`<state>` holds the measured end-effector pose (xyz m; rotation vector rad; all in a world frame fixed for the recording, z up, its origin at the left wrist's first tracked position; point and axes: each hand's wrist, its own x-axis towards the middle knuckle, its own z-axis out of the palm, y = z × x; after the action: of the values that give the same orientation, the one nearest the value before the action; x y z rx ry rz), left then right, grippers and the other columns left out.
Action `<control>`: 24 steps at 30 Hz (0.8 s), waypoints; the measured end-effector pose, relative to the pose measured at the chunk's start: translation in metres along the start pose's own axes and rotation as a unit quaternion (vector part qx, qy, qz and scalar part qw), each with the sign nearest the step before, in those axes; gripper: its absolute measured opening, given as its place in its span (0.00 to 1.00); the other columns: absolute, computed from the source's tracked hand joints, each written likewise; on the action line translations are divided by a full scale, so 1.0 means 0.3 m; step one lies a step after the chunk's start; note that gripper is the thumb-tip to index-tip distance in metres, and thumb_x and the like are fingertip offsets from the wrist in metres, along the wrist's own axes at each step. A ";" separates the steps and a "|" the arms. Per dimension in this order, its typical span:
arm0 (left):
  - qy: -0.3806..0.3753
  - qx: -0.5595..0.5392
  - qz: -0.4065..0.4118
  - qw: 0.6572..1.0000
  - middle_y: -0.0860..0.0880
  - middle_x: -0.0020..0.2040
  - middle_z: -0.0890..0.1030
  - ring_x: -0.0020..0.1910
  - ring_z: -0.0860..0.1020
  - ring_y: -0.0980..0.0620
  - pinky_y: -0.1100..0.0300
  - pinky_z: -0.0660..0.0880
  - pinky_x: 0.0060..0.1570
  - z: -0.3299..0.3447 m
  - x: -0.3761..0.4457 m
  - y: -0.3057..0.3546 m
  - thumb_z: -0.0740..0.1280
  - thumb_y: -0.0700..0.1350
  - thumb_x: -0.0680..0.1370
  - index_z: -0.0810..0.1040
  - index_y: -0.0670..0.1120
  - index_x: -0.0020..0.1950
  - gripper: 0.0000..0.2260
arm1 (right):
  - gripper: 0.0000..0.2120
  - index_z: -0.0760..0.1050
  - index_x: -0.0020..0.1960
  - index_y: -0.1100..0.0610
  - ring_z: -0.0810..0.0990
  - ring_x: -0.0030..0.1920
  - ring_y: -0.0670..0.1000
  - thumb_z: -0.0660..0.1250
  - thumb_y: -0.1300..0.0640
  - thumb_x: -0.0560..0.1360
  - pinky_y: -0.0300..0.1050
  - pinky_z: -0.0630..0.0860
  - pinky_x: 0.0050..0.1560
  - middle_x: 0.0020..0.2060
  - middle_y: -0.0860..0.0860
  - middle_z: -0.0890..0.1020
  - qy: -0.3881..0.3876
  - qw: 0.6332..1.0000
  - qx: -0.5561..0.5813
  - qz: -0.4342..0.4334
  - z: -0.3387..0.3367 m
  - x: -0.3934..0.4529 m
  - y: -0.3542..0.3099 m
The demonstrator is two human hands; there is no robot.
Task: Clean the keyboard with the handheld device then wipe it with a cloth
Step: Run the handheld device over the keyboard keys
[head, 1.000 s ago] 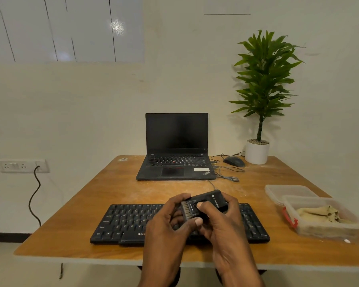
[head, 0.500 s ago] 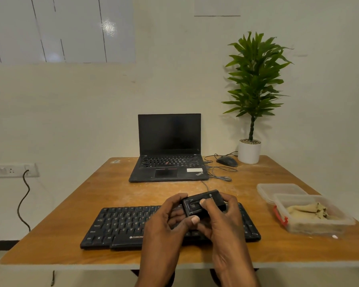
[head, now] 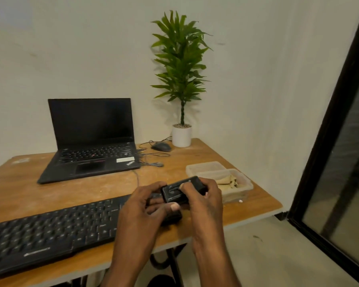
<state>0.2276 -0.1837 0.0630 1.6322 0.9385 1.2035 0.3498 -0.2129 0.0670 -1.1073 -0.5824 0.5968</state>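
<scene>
- The keyboard (head: pixel 50 233), black and full-sized, lies on the wooden table (head: pixel 29 189) and stretches away to the left of the fingers; its right end runs under both hands and is hidden there.
- The laptop (head: pixel 91 141) stands open with a dark screen, beyond the fingers and to their left, well apart from them.
- The left hand (head: pixel 139 210) hovers over the right end of the keyboard with its fingers curled toward the handheld device (head: pixel 182 190); the fingertips meet the device's left end and underside, and the thumb lies along its lower edge.
- The handheld device, a small black block, is held above the keyboard's right end, between the two sets of fingers and touching both.
- The right hand (head: pixel 203 195) grips the device from the right, its fingers wrapped over the top and far side, the thumb pressed flat on the upper face.
- A mouse (head: pixel 161 146) with its looped cable sits far beyond the fingers, just beside the white pot of a plant (head: pixel 180 67) at the table's back edge.
- A clear plastic container (head: pixel 236 190) rests on the table just past the right fingers, and the cloth (head: pixel 229 181), tan and crumpled, lies inside it; a second clear tray (head: pixel 203 166) sits touching it on the far side.
- A dark door frame (head: pixel 330 125) rises well to the right of the fingers.
</scene>
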 end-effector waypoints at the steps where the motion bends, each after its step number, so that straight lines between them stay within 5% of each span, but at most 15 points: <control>1: -0.010 0.005 0.003 1.000 0.54 0.49 0.85 0.44 0.85 0.62 0.70 0.79 0.39 0.036 0.004 0.004 0.80 0.40 0.70 0.81 0.60 0.59 0.23 | 0.12 0.77 0.52 0.49 0.82 0.50 0.51 0.74 0.55 0.70 0.37 0.76 0.36 0.56 0.54 0.78 0.014 1.000 -0.010 -0.008 -0.034 0.019 -0.006; 5: -0.054 0.025 0.020 0.998 0.55 0.50 0.85 0.44 0.84 0.62 0.70 0.78 0.41 0.177 0.014 0.010 0.81 0.42 0.70 0.81 0.59 0.60 0.22 | 0.12 0.77 0.51 0.49 0.80 0.50 0.47 0.75 0.56 0.70 0.39 0.74 0.42 0.57 0.51 0.77 0.058 0.997 -0.035 -0.030 -0.173 0.077 -0.026; 8: -0.087 0.041 0.023 0.995 0.55 0.50 0.84 0.44 0.84 0.62 0.69 0.79 0.43 0.287 0.015 0.002 0.81 0.46 0.70 0.81 0.59 0.61 0.22 | 0.13 0.76 0.55 0.49 0.79 0.48 0.43 0.74 0.60 0.73 0.33 0.73 0.37 0.58 0.51 0.76 0.095 0.994 -0.051 -0.033 -0.286 0.114 -0.022; 13: -0.109 0.069 0.010 0.992 0.57 0.49 0.85 0.44 0.83 0.63 0.63 0.82 0.47 0.429 0.004 -0.032 0.81 0.50 0.69 0.81 0.58 0.60 0.21 | 0.16 0.74 0.55 0.49 0.77 0.57 0.54 0.76 0.56 0.71 0.42 0.73 0.41 0.56 0.52 0.78 0.145 0.982 -0.122 -0.022 -0.429 0.175 0.036; 19: -0.112 0.082 -0.016 0.990 0.58 0.46 0.86 0.44 0.83 0.65 0.69 0.79 0.44 0.481 0.003 -0.074 0.81 0.46 0.70 0.80 0.55 0.58 0.19 | 0.14 0.75 0.55 0.50 0.67 0.60 0.51 0.75 0.53 0.72 0.48 0.70 0.48 0.49 0.42 0.73 0.151 0.967 -0.207 -0.005 -0.480 0.196 0.084; 24: -0.096 0.116 -0.025 0.988 0.60 0.45 0.84 0.43 0.82 0.69 0.74 0.76 0.40 0.496 0.010 -0.092 0.81 0.46 0.70 0.75 0.56 0.53 0.19 | 0.13 0.75 0.54 0.50 0.63 0.56 0.47 0.74 0.52 0.72 0.46 0.70 0.45 0.53 0.46 0.76 0.158 0.949 -0.271 -0.018 -0.470 0.216 0.113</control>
<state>0.3702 -0.2029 0.0160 1.8580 1.0189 0.9108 0.4883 -0.2465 -0.0033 -1.6699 -0.4956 0.2142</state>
